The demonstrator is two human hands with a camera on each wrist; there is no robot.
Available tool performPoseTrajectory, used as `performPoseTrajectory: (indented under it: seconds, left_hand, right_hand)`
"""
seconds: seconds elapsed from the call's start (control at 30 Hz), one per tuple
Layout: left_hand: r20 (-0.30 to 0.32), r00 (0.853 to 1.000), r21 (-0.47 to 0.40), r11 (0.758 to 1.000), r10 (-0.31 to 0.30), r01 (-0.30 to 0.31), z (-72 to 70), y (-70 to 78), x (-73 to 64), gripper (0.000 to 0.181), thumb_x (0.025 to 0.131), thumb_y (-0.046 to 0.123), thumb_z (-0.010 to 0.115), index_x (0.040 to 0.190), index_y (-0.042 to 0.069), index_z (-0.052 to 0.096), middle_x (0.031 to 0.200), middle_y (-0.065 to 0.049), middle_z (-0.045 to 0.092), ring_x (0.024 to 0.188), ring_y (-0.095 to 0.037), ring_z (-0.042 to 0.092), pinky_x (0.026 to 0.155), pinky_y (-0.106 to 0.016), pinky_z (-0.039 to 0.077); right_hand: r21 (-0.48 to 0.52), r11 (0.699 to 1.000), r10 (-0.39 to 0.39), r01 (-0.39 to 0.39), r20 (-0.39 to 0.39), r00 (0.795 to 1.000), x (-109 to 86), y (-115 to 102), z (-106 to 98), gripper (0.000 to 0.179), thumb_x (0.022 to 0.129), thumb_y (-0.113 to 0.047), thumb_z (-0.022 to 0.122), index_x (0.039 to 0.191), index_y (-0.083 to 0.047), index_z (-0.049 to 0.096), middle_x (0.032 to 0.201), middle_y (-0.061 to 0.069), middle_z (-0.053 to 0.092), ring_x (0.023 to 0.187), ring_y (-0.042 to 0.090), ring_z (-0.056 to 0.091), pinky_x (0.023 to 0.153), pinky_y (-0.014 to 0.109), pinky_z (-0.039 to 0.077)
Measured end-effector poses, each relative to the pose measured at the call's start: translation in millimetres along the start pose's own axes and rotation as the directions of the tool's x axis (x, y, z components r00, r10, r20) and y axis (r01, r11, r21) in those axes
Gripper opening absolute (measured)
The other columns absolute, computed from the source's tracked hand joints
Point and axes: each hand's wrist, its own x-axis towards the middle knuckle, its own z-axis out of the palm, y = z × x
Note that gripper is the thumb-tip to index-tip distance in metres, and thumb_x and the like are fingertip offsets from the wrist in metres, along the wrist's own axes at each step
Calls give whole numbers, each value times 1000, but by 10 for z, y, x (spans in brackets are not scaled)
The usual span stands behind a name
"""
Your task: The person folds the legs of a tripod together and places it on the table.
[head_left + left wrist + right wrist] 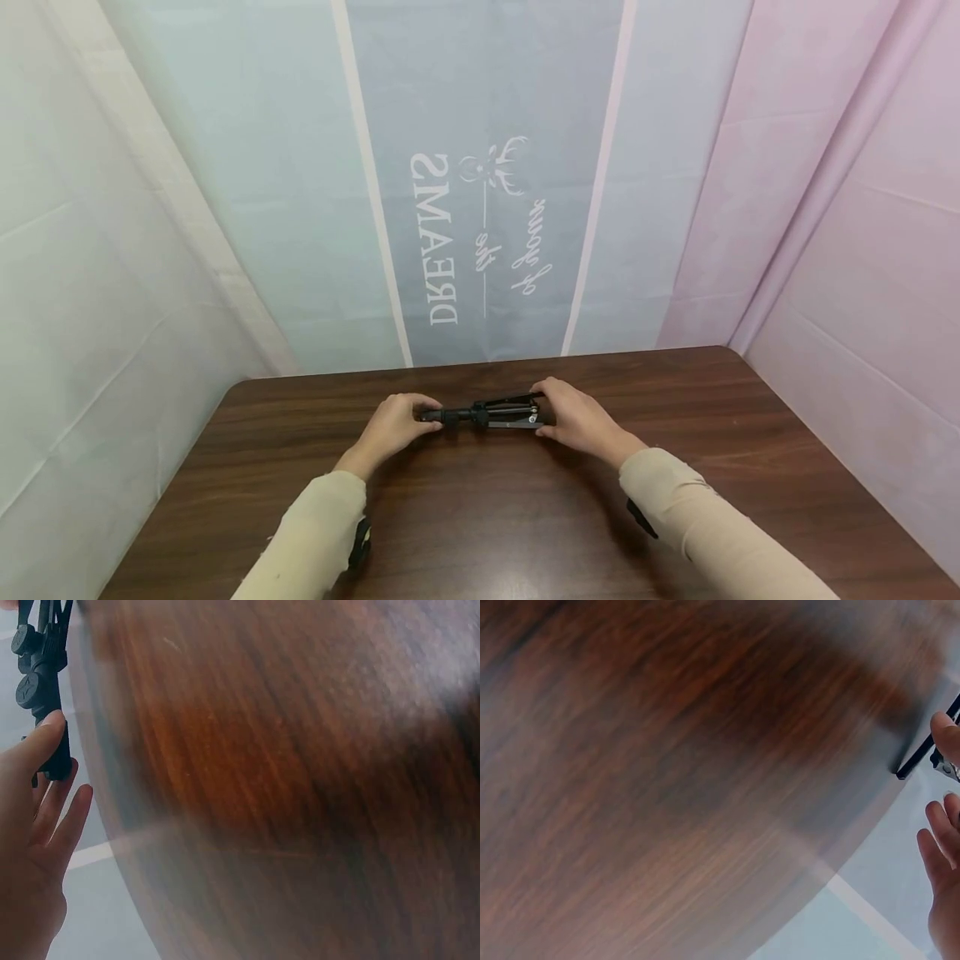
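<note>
A small black tripod (480,413) lies lengthwise across the far part of the table, its legs slightly spread toward the right. My left hand (395,427) pinches its narrow left end between thumb and fingers. In the left wrist view, two round knobs show on the tripod (50,694) above the thumb, with the left hand (37,847) at its end. My right hand (579,417) holds the leg ends at the right, thumb on the near side and fingers on the far side. The right wrist view catches one dark leg (915,759) beside the right hand (946,900) at the frame's edge.
The brown wooden table (480,517) has rounded far corners. Behind it hangs a blue-grey cloth backdrop (487,100) with white mirrored lettering, and pale cloth walls (82,317) stand on both sides. Dark bands sit at the wrists under the light sleeves (311,533).
</note>
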Motion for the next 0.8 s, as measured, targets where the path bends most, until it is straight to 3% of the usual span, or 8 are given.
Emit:
performPoseTrajectory:
  seconds: [0.17, 0.37, 0.8]
  left_hand:
    - [35, 999, 16, 999, 29, -30, 41, -23, 6, 31, 82, 18, 82, 112, 15, 75, 109, 0, 72, 101, -18, 67, 88, -40, 55]
    - [80, 996, 30, 999, 30, -32, 53, -36, -24, 33, 84, 18, 81, 116, 14, 74, 112, -2, 72, 105, -20, 67, 91, -43, 53]
    - [90, 996, 33, 999, 16, -19, 20, -36, -70, 36, 85, 20, 80, 120, 16, 71, 119, -3, 69, 112, -24, 63, 96, -46, 50]
  right_hand:
    - [-44, 998, -53, 53, -16, 998, -16, 13, 12, 62, 75, -18, 89, 124, -7, 53, 111, 6, 58, 99, 20, 60, 79, 39, 54]
    - [-57, 994, -94, 92, -28, 995, -36, 9, 31, 61, 75, -16, 89, 123, -6, 53, 108, 5, 57, 93, 18, 58, 75, 38, 53]
    - [-57, 993, -105, 103, -40, 994, -47, -1, 21, 58, 76, -15, 88, 122, -7, 55, 112, 7, 62, 99, 22, 63, 83, 40, 55]
